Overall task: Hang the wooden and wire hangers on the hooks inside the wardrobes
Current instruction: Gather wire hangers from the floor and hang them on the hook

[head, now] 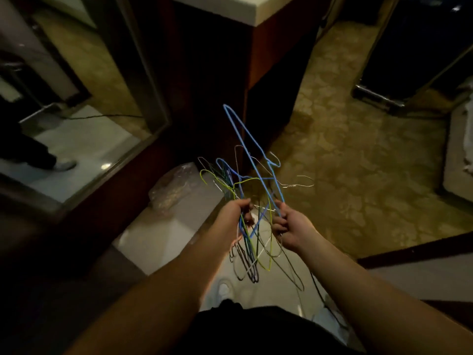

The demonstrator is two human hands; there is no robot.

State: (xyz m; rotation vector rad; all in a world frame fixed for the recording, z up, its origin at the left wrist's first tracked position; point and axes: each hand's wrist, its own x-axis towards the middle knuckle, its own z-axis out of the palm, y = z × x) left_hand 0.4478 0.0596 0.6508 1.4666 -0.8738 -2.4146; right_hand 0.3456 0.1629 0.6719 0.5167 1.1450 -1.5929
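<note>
A tangled bunch of wire hangers [245, 252], blue, yellow-green, grey and silver, hangs in front of me above a pale tiled floor. My left hand [234, 216] is closed around the bunch. My right hand [289, 229] grips the lower corner of a light blue wire hanger [245, 134], which sticks up and away from the bunch toward a dark wooden cabinet. Its hook [272, 160] points right. No wooden hangers and no wardrobe hooks are in view.
A dark wooden cabinet with a white top [222, 6] stands straight ahead. A mirrored panel [76, 124] on the left reflects a person's leg and shoe. A crumpled clear plastic bag [174, 185] lies on the floor. Patterned carpet [358, 162] spreads right.
</note>
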